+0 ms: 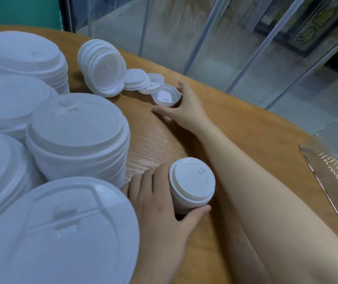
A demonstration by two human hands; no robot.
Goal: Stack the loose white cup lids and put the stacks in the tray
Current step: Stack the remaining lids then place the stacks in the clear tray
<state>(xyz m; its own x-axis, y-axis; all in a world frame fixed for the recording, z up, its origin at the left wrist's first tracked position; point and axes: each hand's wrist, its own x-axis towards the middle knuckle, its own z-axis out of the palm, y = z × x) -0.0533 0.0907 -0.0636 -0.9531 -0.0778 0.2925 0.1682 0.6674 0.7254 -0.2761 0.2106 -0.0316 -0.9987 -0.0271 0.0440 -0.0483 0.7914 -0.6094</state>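
My left hand (160,203) grips a short stack of white lids (191,184) standing on the wooden table (235,136). My right hand (181,108) reaches far across the table, its fingers closed around an upside-down loose lid (167,97). Beside that lid lie a few more loose lids (138,80) in a row, and a leaning stack of lids (102,68) rests on its side. Tall stacks of lids (78,138) fill the left of the view. A clear plastic tray (336,158) sits at the table's right edge.
The table's far edge curves close behind the loose lids, with clear plastic curtain strips (215,37) beyond it. Bare wood lies between my right forearm and the tray.
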